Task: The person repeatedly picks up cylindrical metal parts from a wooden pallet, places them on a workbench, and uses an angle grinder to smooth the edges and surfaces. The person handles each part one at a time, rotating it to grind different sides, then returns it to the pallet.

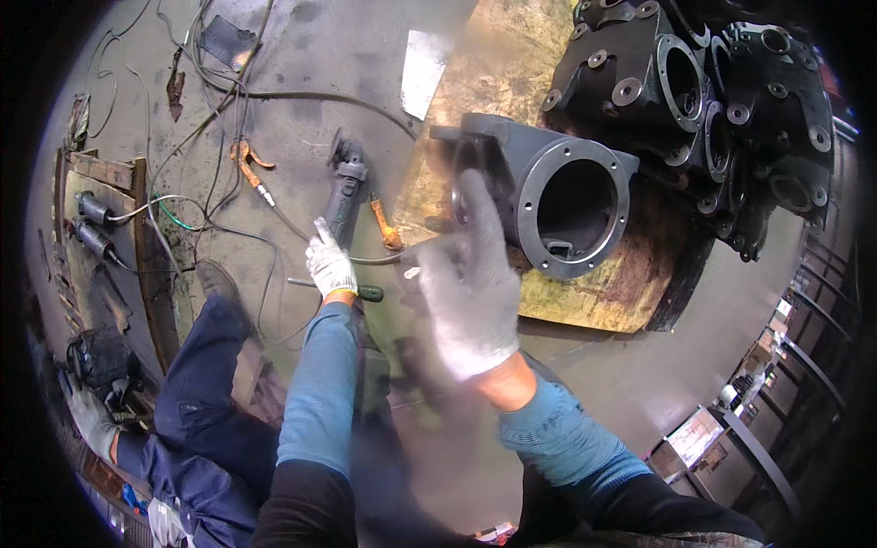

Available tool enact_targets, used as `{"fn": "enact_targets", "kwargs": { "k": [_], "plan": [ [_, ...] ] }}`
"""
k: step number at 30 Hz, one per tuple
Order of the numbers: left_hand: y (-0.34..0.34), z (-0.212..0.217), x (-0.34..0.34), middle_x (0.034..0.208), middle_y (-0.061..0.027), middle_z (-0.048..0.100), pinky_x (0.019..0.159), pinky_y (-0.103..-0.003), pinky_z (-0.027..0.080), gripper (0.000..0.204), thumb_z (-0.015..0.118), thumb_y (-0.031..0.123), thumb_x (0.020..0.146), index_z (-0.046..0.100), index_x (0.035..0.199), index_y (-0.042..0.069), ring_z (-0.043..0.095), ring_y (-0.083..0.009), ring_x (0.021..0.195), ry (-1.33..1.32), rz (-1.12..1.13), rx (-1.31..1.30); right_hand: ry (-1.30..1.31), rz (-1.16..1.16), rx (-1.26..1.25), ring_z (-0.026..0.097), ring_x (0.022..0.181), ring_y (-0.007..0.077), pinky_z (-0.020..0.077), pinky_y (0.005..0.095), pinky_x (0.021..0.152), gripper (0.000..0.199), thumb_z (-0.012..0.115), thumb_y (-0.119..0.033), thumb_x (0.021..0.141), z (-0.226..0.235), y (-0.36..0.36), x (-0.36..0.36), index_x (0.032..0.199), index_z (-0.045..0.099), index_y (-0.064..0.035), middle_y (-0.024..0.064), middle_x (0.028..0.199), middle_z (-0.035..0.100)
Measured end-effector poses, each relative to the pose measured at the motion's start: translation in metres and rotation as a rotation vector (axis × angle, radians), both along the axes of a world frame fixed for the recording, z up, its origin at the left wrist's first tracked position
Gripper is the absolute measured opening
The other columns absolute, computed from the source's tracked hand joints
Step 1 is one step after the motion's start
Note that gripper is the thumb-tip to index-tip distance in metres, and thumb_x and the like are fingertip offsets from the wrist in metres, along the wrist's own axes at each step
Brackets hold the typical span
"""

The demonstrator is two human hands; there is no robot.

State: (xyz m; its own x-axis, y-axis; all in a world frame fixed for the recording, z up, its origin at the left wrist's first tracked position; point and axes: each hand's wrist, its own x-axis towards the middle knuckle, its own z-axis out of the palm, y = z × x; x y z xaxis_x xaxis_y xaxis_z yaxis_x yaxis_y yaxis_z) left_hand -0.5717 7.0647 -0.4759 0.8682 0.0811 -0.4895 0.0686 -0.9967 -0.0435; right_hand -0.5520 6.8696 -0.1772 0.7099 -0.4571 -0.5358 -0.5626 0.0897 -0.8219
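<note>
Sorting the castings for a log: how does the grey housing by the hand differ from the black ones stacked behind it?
The grey housing stands alone on the worn board, its round opening toward the camera; the black housings are piled together at the far corner. The grey one is matt and lighter; the black ones are darker. Both have round flanges ringed with bolt holes.

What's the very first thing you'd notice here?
Probably the big grey metal casting with a round hole, lying on the worn board right of centre. The gloved right hand is raised, blurred, just in front of it. The gloved left hand reaches toward a grinder on the floor.
</note>
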Motion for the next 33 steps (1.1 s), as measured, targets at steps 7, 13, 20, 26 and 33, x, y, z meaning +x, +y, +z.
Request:
{"fn": "enact_targets", "kwargs": {
  "k": [7, 13, 20, 26, 33],
  "plan": [
    [0.012, 0.110, -0.041, 0.127, -0.0223, 0.059, 0.098, -0.043, 0.052, 0.074, 0.065, 0.032, 0.095, 0.036, 0.153, -0.003, 0.063, -0.0352, 0.114, 0.164, -0.049, -0.030, 0.208, 0.317, -0.311, 0.071, 0.089, 0.0440, 0.0547, 0.0510, 0.080, 0.072, 0.061, -0.015, 0.089, 0.044, -0.054, 0.018, 0.156, 0.035, -0.0128, 0.0274, 0.099, 0.070],
    [0.037, 0.358, -0.194, 0.149, -0.0296, 0.049, 0.113, -0.046, 0.042, 0.076, 0.064, 0.034, 0.095, 0.034, 0.155, -0.002, 0.051, -0.0421, 0.135, 0.241, 0.348, -0.323, 0.233, 0.573, -0.427, 0.066, 0.105, 0.0477, 0.0525, 0.0519, 0.092, 0.058, 0.060, -0.021, 0.087, 0.088, -0.083, 0.044, 0.143, 0.050, -0.0141, 0.0314, 0.109, 0.069],
    [0.067, 0.521, -0.467, 0.121, -0.0248, 0.070, 0.090, -0.042, 0.054, 0.063, 0.074, 0.032, 0.090, 0.056, 0.140, -0.001, 0.069, -0.0343, 0.107, 0.236, 0.832, -0.298, 0.128, 0.887, -0.274, 0.061, 0.118, 0.0479, 0.0499, 0.0496, 0.099, 0.054, 0.055, -0.030, 0.090, 0.188, -0.140, -0.058, 0.136, 0.058, -0.0017, 0.0312, 0.130, 0.062],
    [0.072, 0.518, -0.637, 0.099, -0.0112, 0.072, 0.061, -0.035, 0.057, 0.045, 0.073, 0.020, 0.093, 0.061, 0.132, 0.000, 0.067, -0.0193, 0.073, 0.434, 1.166, -0.375, 0.613, 0.928, -0.555, 0.065, 0.118, 0.0396, 0.0532, 0.0437, 0.096, 0.050, 0.055, -0.037, 0.094, 0.224, -0.245, -0.300, 0.130, 0.065, -0.0034, 0.0265, 0.126, 0.066],
    [0.013, 0.554, -0.601, 0.098, -0.0066, 0.070, 0.053, -0.029, 0.051, 0.051, 0.071, 0.016, 0.096, 0.055, 0.142, 0.001, 0.062, -0.0125, 0.066, 0.185, 1.294, -0.909, 0.715, 0.066, 0.080, 0.059, 0.050, 0.0294, 0.0493, 0.0437, 0.043, 0.014, 0.051, -0.012, 0.095, 0.253, -0.401, -0.586, 0.086, 0.057, -0.0032, 0.0169, 0.067, 0.059]
  ]
}}
